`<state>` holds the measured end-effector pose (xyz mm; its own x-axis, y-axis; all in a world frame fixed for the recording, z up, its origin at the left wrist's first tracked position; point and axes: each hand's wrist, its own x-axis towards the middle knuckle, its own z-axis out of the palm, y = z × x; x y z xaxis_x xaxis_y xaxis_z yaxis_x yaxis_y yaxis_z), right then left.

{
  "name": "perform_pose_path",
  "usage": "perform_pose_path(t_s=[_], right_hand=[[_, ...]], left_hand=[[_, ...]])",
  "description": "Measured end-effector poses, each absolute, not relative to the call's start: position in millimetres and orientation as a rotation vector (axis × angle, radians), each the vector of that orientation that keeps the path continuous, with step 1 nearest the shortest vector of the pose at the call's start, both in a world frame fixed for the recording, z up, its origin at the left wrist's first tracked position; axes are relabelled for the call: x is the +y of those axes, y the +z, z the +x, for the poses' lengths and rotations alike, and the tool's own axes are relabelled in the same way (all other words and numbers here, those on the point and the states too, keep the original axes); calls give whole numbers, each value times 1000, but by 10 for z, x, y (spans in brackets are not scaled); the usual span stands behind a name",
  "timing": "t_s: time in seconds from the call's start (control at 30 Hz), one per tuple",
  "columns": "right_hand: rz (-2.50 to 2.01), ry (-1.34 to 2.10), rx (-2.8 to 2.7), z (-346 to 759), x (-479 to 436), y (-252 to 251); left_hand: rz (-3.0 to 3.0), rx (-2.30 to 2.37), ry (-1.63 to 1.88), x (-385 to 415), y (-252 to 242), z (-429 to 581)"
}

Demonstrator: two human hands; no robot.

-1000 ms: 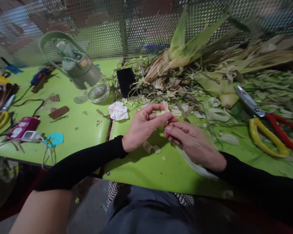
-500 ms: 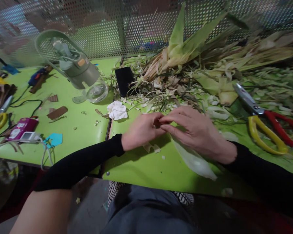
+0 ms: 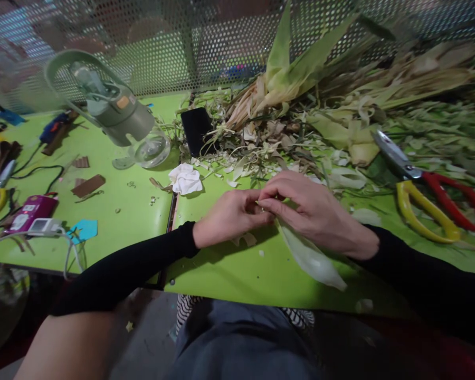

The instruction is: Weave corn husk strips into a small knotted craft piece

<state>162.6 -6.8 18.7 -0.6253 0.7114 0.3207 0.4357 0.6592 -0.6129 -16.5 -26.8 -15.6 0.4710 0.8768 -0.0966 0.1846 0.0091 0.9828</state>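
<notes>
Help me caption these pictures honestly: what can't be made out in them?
Upper end of husk, and which hand grips it: head view, behind left hand and right hand.
Handles of left scissors: head view, cut by left edge.
Print on purple box: head view, too small, blurred.
Things behind mesh: head view, blurred, broken up by it.

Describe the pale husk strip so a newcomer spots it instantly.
On the green table, the left hand and right hand meet in front of a scrap heap. From under the right hand, the pale husk strip trails toward the table's near edge. Unlike the short scraps beside the left hand, it is long, whitish and tapered.
</notes>
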Motion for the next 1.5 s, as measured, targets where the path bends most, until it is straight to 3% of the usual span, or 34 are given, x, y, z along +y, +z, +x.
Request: perform_pose_path(t_s=[0.3, 0.6, 0.87, 1.1, 1.3, 1.5], right_hand=[[-1050, 1025, -2127, 1773, 107, 154], [-1157, 848, -2286, 1749, 58, 233], [-1096, 903, -2156, 1753, -14, 226], [-1118, 998, -2065, 1741, -5, 191], [-1184, 1290, -2049, 1666, -53, 126], [-1140, 950, -2141, 1652, -84, 186]], left_hand=[[1197, 872, 779, -256, -35, -183], [1152, 948, 762, -271, -4, -175], [1228, 897, 829, -245, 56, -203], [1403, 887, 870, -274, -30, -249], [1546, 944, 1029, -265, -94, -224], [1450, 954, 921, -221, 1, -310]])
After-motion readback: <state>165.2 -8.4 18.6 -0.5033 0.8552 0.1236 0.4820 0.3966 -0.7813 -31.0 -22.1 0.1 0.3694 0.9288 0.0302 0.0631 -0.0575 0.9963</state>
